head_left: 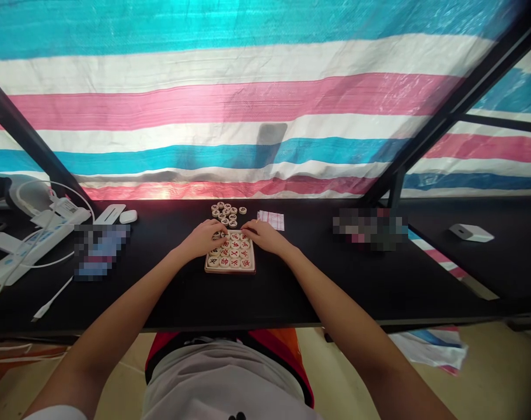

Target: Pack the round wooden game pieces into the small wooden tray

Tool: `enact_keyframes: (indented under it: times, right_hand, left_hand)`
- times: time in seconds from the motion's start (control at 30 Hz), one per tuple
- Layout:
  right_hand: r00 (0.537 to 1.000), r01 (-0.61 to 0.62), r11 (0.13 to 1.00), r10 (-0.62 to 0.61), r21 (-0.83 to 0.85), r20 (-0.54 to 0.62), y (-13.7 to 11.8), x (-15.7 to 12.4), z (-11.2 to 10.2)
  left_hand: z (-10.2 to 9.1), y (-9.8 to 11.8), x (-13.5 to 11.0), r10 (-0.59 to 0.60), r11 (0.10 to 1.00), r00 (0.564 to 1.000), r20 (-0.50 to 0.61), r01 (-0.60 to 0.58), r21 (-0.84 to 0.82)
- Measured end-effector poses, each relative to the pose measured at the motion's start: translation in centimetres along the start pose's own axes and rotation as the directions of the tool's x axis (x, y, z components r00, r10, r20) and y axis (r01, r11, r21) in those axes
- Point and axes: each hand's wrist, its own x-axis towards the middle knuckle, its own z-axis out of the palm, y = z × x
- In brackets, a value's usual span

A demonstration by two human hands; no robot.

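A small wooden tray (209, 269) lies on the black table (292, 291) in front of me, filled with round Chinese chess pieces (234, 255) marked in red and black. My left hand (204, 238) rests on the tray's far left corner, fingers curled over the pieces there. My right hand (261, 234) reaches the tray's far right corner, fingertips pinched at a piece. A loose cluster of several more pieces (226, 213) lies just beyond the tray.
A small pink-and-white paper (271, 219) lies right of the loose pieces. White power strips and cables (33, 239) crowd the left end, with a white mouse-like object (128, 216). A white box (471, 233) sits far right. A striped tarp (265, 105) hangs behind.
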Motion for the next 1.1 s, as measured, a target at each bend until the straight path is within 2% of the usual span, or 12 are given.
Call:
enact_keyframes:
  times: [0.2, 0.43, 0.6, 0.7, 0.8, 0.93, 1.0, 1.1]
  right_hand:
    - [1.0, -0.004, 1.0, 0.004, 0.001, -0.004, 0.1, 0.0, 0.1]
    - [1.0, -0.005, 1.0, 0.005, 0.007, 0.001, -0.1, 0.1, 0.0]
    - [0.999, 0.011, 1.0, -0.01, 0.023, -0.04, 0.1, 0.0, 0.3]
    - [0.997, 0.047, 0.998, -0.045, 0.031, -0.06, -0.1, 0.0, 0.7]
    - [0.996, 0.09, 0.995, -0.09, 0.042, 0.007, -0.6, 0.1, 1.1]
    - [0.99, 0.113, 0.991, -0.118, 0.069, 0.078, -1.1, 0.3, 1.1]
    - [0.992, 0.098, 0.992, -0.103, 0.074, 0.074, -1.2, 0.3, 1.0]
    - [0.997, 0.067, 0.995, -0.069, 0.07, 0.028, -0.9, 0.3, 0.8]
  left_hand:
    - [0.1, -0.1, 0.1, -0.075, 0.997, 0.997, -0.018, 0.075, -0.012]
    - [0.2, -0.3, 0.2, -0.095, 0.994, 0.995, -0.021, 0.094, -0.052]
    - [0.1, -1.4, 0.3, -0.187, 0.945, 0.98, -0.064, 0.161, -0.284]
    - [0.0, -2.6, 0.4, -0.24, 0.925, 0.967, -0.082, 0.202, -0.322]
    - [-0.1, -3.3, 0.3, -0.199, 0.948, 0.979, -0.047, 0.18, -0.263]
    - [0.0, -2.8, 0.1, -0.035, 0.97, 0.999, 0.023, 0.039, -0.24]
    - [0.1, -2.3, 0.0, 0.029, 0.97, 0.997, 0.067, -0.011, -0.244]
    - [0.2, -1.7, 0.0, 0.05, 0.971, 0.994, 0.096, -0.026, -0.237]
